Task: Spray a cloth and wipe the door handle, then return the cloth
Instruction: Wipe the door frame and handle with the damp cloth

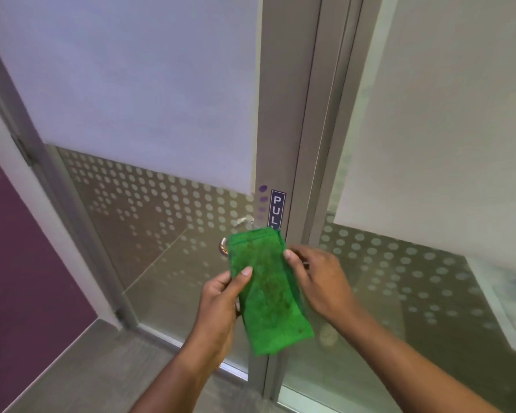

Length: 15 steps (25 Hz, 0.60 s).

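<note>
The green cloth (268, 287), fuzzy and folded long, sits in front of the shiny round door handle (223, 245) at its 11 o'clock; left hand (221, 302) pinches one edge; right hand (316, 278) pinches the other.

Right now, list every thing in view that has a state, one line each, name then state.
green cloth: folded into a long strip, held up in front of the door, darker patches on it.
left hand: gripping the cloth's left edge, thumb on top.
right hand: pinching the cloth's right edge.
door handle: mostly hidden behind the cloth; only a metal curve shows.
glass door: shut.
PULL sign: stuck on the door frame, bottom covered by the cloth.
</note>
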Motion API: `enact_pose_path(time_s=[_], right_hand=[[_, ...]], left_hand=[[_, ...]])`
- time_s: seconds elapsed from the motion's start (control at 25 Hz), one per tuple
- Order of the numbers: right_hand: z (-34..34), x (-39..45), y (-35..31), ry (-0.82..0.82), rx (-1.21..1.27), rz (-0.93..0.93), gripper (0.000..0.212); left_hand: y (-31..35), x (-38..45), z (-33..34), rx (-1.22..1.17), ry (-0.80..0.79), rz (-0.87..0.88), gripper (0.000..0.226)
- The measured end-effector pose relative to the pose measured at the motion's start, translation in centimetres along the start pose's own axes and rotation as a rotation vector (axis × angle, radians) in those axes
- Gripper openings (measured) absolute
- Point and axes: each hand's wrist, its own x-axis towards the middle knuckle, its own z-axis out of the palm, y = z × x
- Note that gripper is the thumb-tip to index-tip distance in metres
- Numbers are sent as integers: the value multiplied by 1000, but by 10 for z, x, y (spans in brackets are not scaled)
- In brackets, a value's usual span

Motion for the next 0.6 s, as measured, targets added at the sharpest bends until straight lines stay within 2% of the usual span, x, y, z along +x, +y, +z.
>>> enact_pose_path(time_s=[0.08, 0.2, 0.28, 0.4, 0.6], right_hand=[[-18, 29, 3, 138, -226, -309, 43], [-43, 80, 8, 157, -586, -635, 46], [-55, 109, 8, 130, -795, -699, 55], [-56, 132, 10, 101, -1047, -698, 66], [-50, 142, 22, 200, -1295, -705, 73]], left_hand=[[5, 6, 5, 7, 58, 66, 19], [10, 16, 6, 40, 112, 161, 16], [16, 27, 8, 80, 144, 230, 13], [28, 47, 10, 167, 198, 349, 10], [50, 87, 11, 313, 319, 601, 16]])
